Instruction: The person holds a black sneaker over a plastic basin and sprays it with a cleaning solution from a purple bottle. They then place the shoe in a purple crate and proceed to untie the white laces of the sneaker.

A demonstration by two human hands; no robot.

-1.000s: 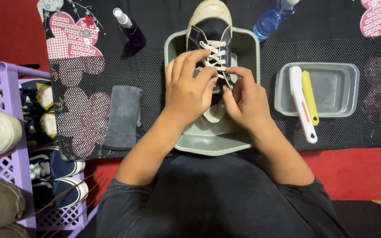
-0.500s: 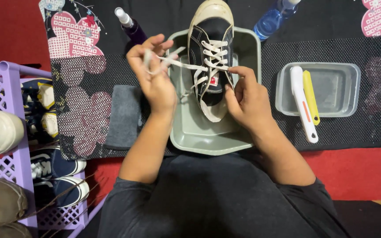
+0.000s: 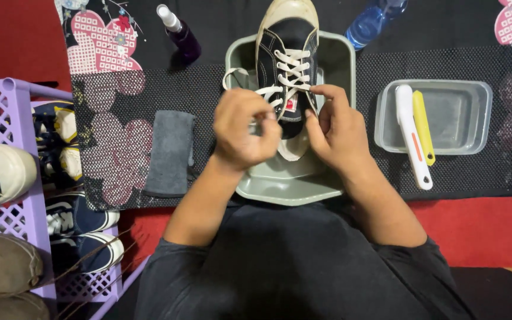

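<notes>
A black shoe (image 3: 288,41) with a white toe cap stands in a grey basin (image 3: 291,181), toe pointing away from the person. The left hand (image 3: 245,130) is curled into a loose fist over the lower eyelets, fingers pressed together and pinching the white lace (image 3: 268,92). The right hand (image 3: 339,127) rests on the shoe's right side, thumb and forefinger pinched on the lace near the tongue, other fingers bent close. A lace loop (image 3: 232,77) lies over the basin's left rim. A grey cloth (image 3: 170,154) lies to the left
</notes>
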